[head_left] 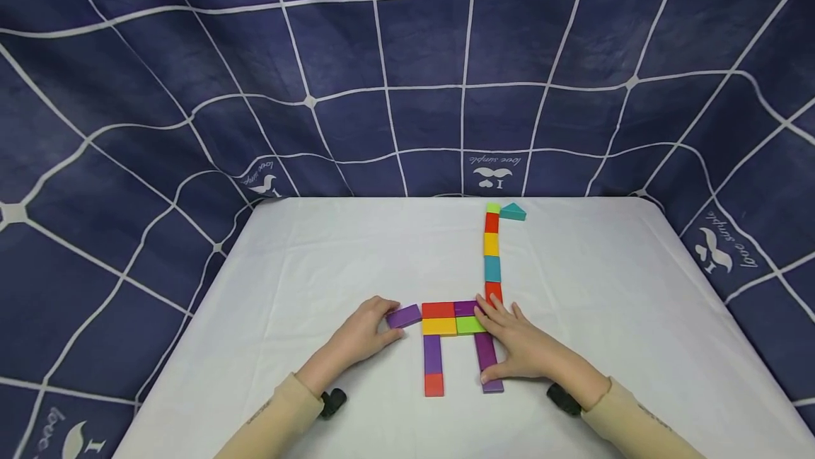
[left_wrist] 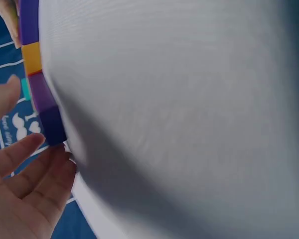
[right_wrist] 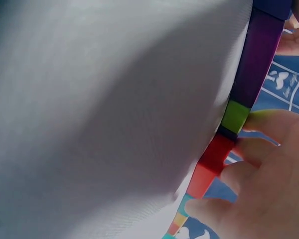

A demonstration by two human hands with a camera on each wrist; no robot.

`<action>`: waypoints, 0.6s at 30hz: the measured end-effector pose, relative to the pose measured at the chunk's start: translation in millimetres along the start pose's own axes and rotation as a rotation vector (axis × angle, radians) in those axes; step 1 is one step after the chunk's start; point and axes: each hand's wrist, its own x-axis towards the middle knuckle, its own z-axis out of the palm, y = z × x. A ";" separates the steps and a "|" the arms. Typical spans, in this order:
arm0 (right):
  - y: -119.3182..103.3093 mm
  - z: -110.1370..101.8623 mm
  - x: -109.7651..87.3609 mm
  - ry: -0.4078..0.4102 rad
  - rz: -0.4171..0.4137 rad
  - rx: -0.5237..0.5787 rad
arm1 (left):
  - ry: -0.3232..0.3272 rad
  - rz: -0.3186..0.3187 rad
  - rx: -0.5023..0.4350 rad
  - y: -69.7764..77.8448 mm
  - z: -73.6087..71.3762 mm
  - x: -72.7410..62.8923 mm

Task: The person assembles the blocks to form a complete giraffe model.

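Observation:
My left hand (head_left: pixel 359 335) is at the outer end of a slanted purple block (head_left: pixel 404 316). Its fingertips touch that end in the left wrist view, while the thumb shows a small gap. The block's other end meets the red block (head_left: pixel 438 310) of a flat animal-like figure. My right hand (head_left: pixel 525 346) spreads its fingers over the figure's right side, at the upper purple block (head_left: pixel 465 308), the lime green block (head_left: pixel 470 324) and the red block (head_left: pixel 493 292) starting the long column. The right thumb rests by the dark purple leg block (head_left: pixel 486 351).
A yellow block (head_left: pixel 439 327) lies in the body, with a violet block (head_left: pixel 432 353) and red block (head_left: pixel 434 385) below as another leg. The column runs back through a teal block (head_left: pixel 492 269) to a teal triangle (head_left: pixel 513 212) near the white table's (head_left: pixel 344 254) far edge.

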 end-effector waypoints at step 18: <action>5.9 -9.8 5.0 0.083 0.017 0.087 | 0.047 0.031 0.027 -4.7 -54.3 5.7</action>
